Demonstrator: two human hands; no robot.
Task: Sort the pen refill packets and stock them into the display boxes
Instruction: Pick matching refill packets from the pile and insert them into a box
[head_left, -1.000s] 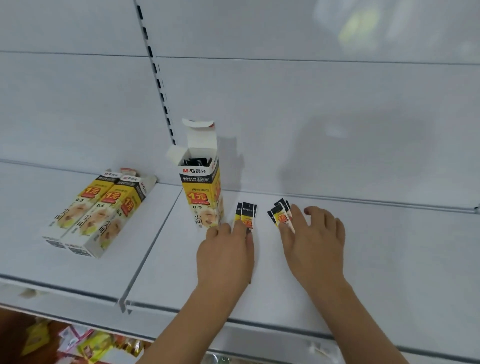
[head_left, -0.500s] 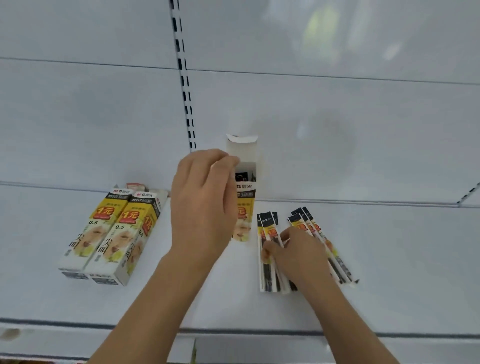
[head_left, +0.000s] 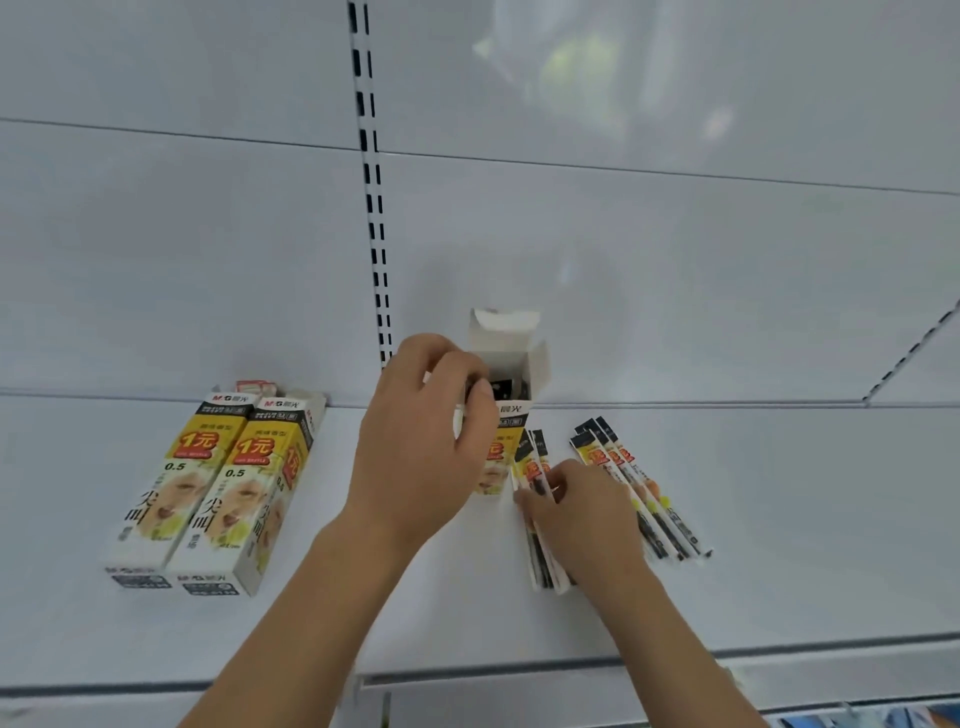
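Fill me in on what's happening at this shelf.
A person is stocking pen refill packets. The left hand reaches with curled fingers to the mouth of the upright open display box. The right hand grips a bunch of packets lying on the shelf. More packets lie beside it; two closed boxes lie left.

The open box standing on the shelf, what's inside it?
Dark packet tops show in the mouth of the open box, under its raised flap. The left hand reaches over the opening and covers part of it; the box walls hide how far down they go.
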